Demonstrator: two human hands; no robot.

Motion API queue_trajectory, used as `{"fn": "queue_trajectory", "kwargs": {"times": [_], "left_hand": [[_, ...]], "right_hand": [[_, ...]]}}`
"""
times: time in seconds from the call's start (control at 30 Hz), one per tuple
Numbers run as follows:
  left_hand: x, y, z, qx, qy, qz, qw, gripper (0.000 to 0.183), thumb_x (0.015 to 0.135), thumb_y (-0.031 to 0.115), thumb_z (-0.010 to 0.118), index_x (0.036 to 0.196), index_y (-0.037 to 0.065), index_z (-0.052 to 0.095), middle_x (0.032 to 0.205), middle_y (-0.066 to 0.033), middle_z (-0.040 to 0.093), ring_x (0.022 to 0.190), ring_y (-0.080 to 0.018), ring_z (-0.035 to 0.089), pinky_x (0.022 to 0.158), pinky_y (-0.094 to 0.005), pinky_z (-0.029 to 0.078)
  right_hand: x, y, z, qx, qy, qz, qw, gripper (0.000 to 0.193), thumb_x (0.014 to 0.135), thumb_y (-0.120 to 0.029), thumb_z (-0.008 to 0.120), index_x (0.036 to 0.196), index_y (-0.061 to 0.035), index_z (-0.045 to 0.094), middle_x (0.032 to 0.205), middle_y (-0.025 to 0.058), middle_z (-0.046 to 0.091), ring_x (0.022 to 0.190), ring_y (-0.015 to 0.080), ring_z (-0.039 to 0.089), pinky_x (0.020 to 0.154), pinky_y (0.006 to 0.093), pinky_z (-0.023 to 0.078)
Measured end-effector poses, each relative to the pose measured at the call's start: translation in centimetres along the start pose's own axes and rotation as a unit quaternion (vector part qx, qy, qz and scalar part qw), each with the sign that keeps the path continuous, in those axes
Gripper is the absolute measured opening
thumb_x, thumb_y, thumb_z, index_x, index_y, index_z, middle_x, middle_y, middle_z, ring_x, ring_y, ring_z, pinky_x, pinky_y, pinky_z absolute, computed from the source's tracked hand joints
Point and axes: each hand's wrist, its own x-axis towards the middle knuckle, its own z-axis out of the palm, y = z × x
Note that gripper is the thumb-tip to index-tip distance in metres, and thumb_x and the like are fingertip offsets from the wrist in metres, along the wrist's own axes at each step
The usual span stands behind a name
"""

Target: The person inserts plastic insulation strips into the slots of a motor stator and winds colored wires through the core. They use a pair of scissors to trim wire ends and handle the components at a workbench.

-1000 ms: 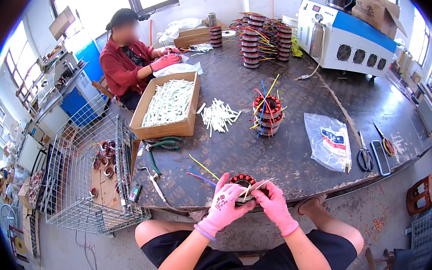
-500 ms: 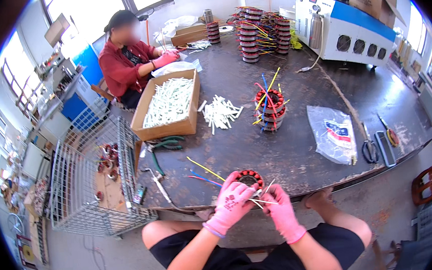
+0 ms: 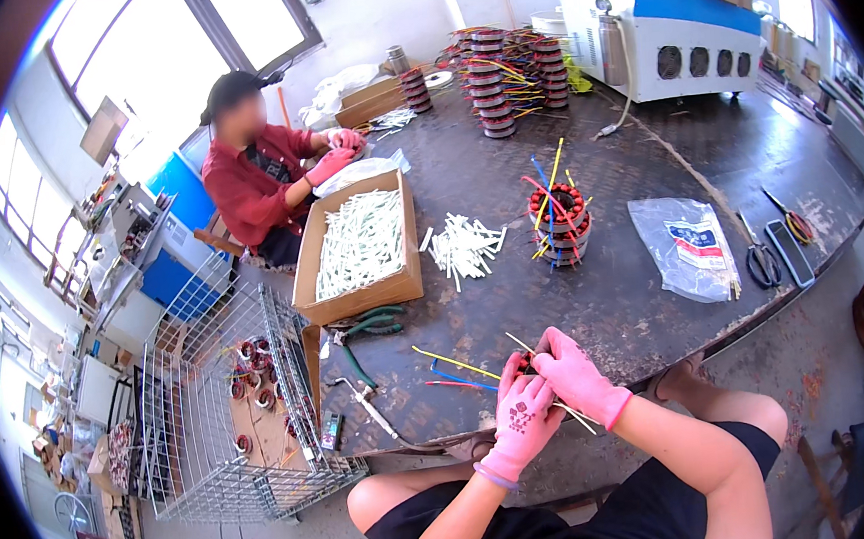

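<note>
Gloved in pink, my left hand [image 3: 525,415] grips a motor stator [image 3: 525,364] at the table's near edge. Only a bit of its dark core and red windings shows between my hands. Yellow, blue and red lead wires [image 3: 464,363] stick out of it to the left. My right hand [image 3: 576,376], also in a pink glove, is closed over the stator's right side, fingers bent down onto it; what they pinch is hidden. Thin pale strands [image 3: 576,417] poke out below my hands, and another above.
Beyond lie a pile of white tubes [image 3: 466,247], a cardboard box [image 3: 374,296] of them, and two stacked stators [image 3: 561,228]. Pliers [image 3: 358,360] and a torch-like tool [image 3: 372,411] lie left; a plastic bag [image 3: 686,252], scissors [image 3: 762,264] and phone [image 3: 790,252] right. A co-worker [image 3: 260,176] sits far left.
My right hand has moved from beside the stator to over it, covering most of it. The pale strands have shifted with the hands. The whole view has turned and slid somewhat.
</note>
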Motion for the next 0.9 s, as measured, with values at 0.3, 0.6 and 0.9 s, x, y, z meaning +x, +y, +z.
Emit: {"fn": "queue_trajectory", "kwargs": {"times": [0.3,0.6,0.9], "left_hand": [[0.0,0.1,-1.0,0.043,-0.007,-0.015,0.999,0.032,0.070,0.024,0.082,0.093,0.008,0.067,0.079,-0.0053,0.063,0.084,-0.0269,0.063,0.111,-0.0563,0.034],[-0.3,-1.5,-3.4,0.042,-0.100,-0.030,0.994,0.034,0.068,0.026,0.082,0.097,0.011,0.074,0.087,-0.0041,0.070,0.094,-0.0238,0.066,0.115,-0.0552,0.030],[-0.7,-5.8,-10.1,0.075,-0.214,-0.006,0.974,0.037,0.067,0.026,0.080,0.102,0.021,0.072,0.107,-0.0028,0.066,0.118,-0.0267,0.058,0.117,-0.0566,0.025]], "right_hand": [[-2.7,-5.4,-17.6,-0.106,0.147,-0.052,0.982,0.037,0.095,-0.016,0.057,0.130,-0.0038,0.054,0.094,0.0074,0.066,0.083,0.0129,0.062,0.076,0.0295,0.051],[2.2,6.7,-40.9,-0.631,0.367,0.153,0.666,0.045,0.080,-0.046,0.070,0.100,-0.0066,0.072,0.103,0.0154,0.070,0.097,0.0308,0.069,0.083,0.0422,0.055],[0.2,6.4,-44.4,-0.424,0.376,0.101,0.818,0.040,0.076,-0.036,0.064,0.086,0.0026,0.069,0.088,0.0203,0.071,0.080,0.0279,0.070,0.079,0.0363,0.055]]}}
